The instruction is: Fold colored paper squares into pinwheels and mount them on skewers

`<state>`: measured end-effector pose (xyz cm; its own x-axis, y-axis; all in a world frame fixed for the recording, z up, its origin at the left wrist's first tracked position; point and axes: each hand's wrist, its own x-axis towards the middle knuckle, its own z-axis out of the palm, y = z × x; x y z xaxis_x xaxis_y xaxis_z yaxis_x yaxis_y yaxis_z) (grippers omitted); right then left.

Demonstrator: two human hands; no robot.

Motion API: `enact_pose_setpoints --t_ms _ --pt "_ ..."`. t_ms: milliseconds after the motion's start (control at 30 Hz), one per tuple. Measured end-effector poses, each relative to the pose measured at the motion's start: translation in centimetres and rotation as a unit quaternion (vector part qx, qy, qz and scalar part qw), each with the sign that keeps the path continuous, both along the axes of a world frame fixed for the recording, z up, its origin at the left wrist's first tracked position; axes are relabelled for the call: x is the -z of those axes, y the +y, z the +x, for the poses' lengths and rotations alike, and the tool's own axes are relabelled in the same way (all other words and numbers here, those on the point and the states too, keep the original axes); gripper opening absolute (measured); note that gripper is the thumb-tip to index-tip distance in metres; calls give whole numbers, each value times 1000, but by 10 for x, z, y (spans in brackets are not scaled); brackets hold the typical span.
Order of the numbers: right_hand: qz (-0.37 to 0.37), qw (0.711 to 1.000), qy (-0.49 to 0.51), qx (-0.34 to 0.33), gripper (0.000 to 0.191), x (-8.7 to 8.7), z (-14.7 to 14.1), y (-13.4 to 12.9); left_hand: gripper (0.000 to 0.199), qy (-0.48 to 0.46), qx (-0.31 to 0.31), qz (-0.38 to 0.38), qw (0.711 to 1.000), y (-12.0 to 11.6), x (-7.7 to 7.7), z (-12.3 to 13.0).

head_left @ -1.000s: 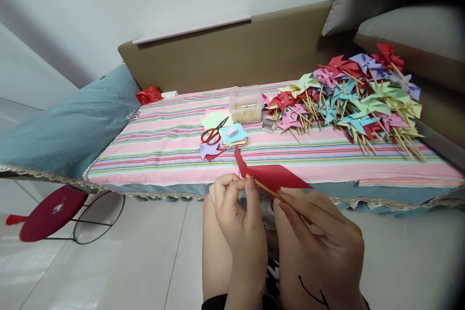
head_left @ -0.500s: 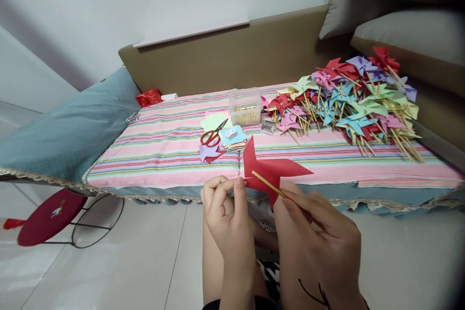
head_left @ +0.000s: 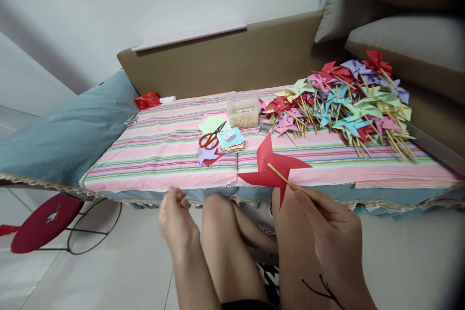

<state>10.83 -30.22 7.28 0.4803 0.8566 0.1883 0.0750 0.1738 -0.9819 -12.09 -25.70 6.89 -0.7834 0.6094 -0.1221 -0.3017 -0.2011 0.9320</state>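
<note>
A red paper pinwheel point(head_left: 272, 167) is held up over the front edge of the bed. Its wooden stick point(head_left: 280, 174) runs across the side facing me. My right hand point(head_left: 334, 232) pinches the stick between thumb and fingers, to the right of the paper blades. My left hand point(head_left: 178, 218) is apart from the pinwheel, at the left above my knee. Its fingers are loosely curled, slightly blurred, with nothing visible in them. A pile of finished pinwheels point(head_left: 348, 101) in several colours lies at the right of the bed.
Red-handled scissors point(head_left: 209, 140) and paper sheets point(head_left: 232, 139) lie mid-bed. Behind them stands a clear plastic box point(head_left: 243, 111) of sticks, a small clear case point(head_left: 266, 129) beside it. A red bag point(head_left: 147, 100) is at the back left. A round red stool point(head_left: 47, 223) stands lower left.
My left hand has let go of the pinwheel's blade and moved left and down. The pinwheel stays in my right hand, with its left blade tip now free. The view has shifted slightly.
</note>
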Motion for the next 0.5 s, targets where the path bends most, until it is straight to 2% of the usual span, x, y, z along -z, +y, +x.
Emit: enact_pose_setpoints --t_ms 67,100,133,167,200,233,267,333,400,433,467,500 --pt "-24 999 32 16 19 7 3 3 39 -179 27 21 983 2 8 -22" --pt "-33 998 45 20 21 10 4 4 40 -222 6 15 975 3 10 -27" --pt "-39 998 53 22 23 12 5 4 34 -229 -19 5 973 2 10 -27" --pt "-42 997 58 22 23 12 5 5 19 -202 -44 4 978 1 9 -23" --pt "-41 997 60 23 22 12 5 5 14 -144 -44 13 988 0 6 -14" --pt "-38 997 57 25 21 11 4 5 30 -76 -25 27 996 -2 2 -2" --pt "-37 998 48 25 20 9 2 5 38 0 -5 40 999 -5 -4 13" --pt "-33 999 23 22 19 4 -1 3 29 183 44 46 981 -11 -17 45" --pt "-24 999 0 27 18 -3 -6 2 20 372 90 60 922 -18 -28 74" --pt "-16 999 -5 34 17 -7 -9 1 19 462 109 69 877 -21 -31 86" --pt "-6 999 -7 42 16 -10 -11 0 22 530 116 80 836 -23 -33 96" --pt "2 999 -8 49 15 -13 -13 -1 25 569 112 85 810 -25 -34 103"
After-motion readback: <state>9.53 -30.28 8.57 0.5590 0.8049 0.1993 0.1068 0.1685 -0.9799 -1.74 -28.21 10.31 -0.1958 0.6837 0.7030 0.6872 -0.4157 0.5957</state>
